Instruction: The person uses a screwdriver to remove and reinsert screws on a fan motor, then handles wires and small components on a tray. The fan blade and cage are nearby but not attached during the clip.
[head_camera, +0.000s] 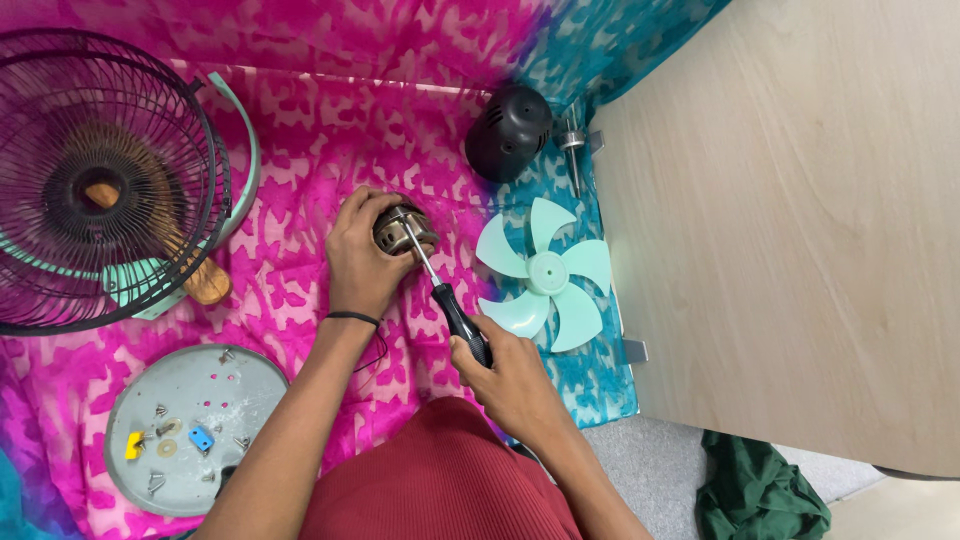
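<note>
The fan motor (404, 229) is sitting on the pink cloth (290, 290), with the left hand (362, 262) curling its fingers closed around it. The right hand (510, 380) is gripping the screwdriver (448, 298) in a fist, its tip touching the motor. The green fan blade (545, 273) is lying just beside, the black motor cover (508, 132) behind.
</note>
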